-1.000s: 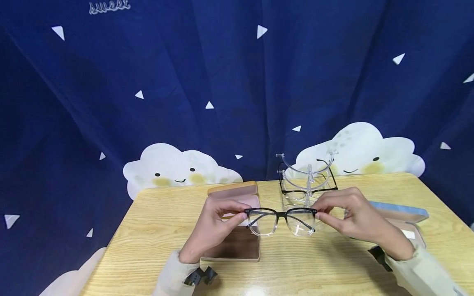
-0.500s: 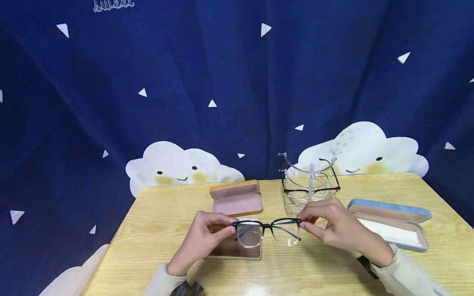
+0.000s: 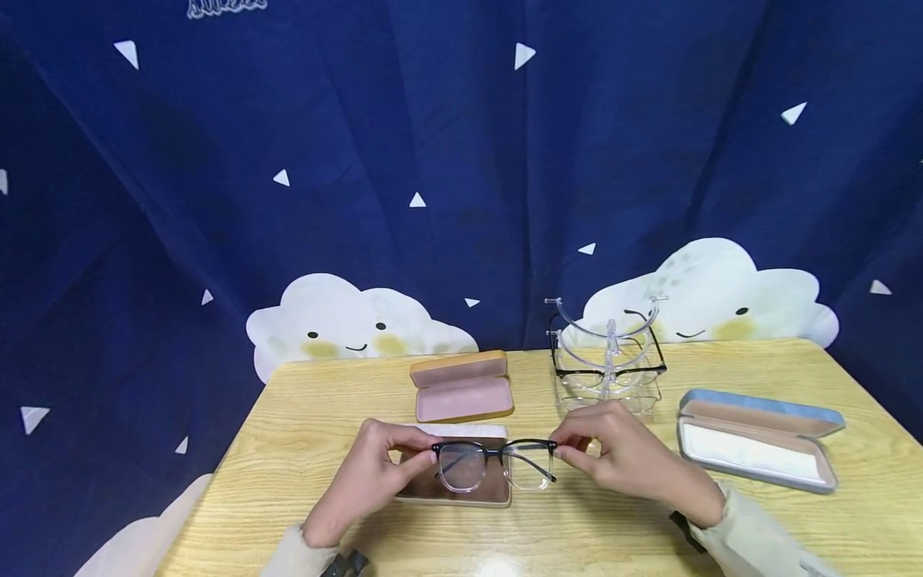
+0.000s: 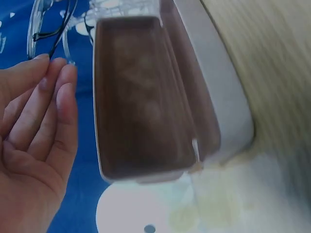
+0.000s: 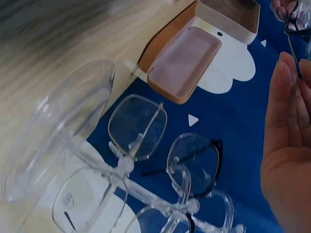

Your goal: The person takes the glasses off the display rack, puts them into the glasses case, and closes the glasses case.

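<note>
The left hand (image 3: 375, 469) pinches one end of the glasses (image 3: 493, 453) and the right hand (image 3: 613, 449) pinches the other, the head view showing them against the open brown case (image 3: 469, 503). Held only by their corners, they could slip if one pinch loosens, or twist under uneven pulling.

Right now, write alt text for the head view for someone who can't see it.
A left hand and right hand pinch black-and-clear eyeglasses, an open brown-lined glasses case partly behind them. The wooden table also holds an open orange case, a clear stand bearing black-framed glasses, and an open blue case at right.
</note>
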Available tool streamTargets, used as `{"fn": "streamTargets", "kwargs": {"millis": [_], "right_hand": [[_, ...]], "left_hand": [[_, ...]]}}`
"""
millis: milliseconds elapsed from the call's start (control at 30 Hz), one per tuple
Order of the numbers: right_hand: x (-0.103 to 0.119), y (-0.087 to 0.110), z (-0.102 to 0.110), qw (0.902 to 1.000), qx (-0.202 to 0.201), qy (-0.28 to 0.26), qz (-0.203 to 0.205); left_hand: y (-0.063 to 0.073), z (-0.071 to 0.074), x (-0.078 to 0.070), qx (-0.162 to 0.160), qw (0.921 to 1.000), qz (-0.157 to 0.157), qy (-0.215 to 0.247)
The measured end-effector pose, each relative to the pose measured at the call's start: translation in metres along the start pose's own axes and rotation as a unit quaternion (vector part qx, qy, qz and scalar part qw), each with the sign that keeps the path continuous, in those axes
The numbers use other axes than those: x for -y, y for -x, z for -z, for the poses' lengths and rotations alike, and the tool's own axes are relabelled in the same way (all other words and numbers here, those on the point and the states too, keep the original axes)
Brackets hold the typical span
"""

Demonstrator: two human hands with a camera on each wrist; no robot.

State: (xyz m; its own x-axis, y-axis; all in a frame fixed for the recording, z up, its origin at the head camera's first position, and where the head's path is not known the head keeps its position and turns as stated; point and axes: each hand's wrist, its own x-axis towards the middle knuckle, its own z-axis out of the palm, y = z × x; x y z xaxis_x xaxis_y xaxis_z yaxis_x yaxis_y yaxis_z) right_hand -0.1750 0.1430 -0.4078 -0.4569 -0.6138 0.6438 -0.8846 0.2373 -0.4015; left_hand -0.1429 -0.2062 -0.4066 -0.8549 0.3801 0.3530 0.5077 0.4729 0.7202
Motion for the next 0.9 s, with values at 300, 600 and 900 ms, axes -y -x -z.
{"fn": "streamTargets", "kwargs": {"millis": [300,600,900], "right_hand": [[-0.004,-0.006,-0.016,0.9992,0.020,0.028,-0.019],[-0.009,-0.015,-0.037,0.9980,0.037,0.044,-0.027],[-0.010,-0.016,-0.056,0.9936,0.063,0.085,-0.039]], "left_hand": [[0.000,0.011,0.009,0.015,0.9933,-0.010,-0.114],[0.006,0.014,0.023,0.022,0.9836,0.009,-0.179],[0.012,0.014,0.034,0.017,0.9669,0.017,-0.254]]}}
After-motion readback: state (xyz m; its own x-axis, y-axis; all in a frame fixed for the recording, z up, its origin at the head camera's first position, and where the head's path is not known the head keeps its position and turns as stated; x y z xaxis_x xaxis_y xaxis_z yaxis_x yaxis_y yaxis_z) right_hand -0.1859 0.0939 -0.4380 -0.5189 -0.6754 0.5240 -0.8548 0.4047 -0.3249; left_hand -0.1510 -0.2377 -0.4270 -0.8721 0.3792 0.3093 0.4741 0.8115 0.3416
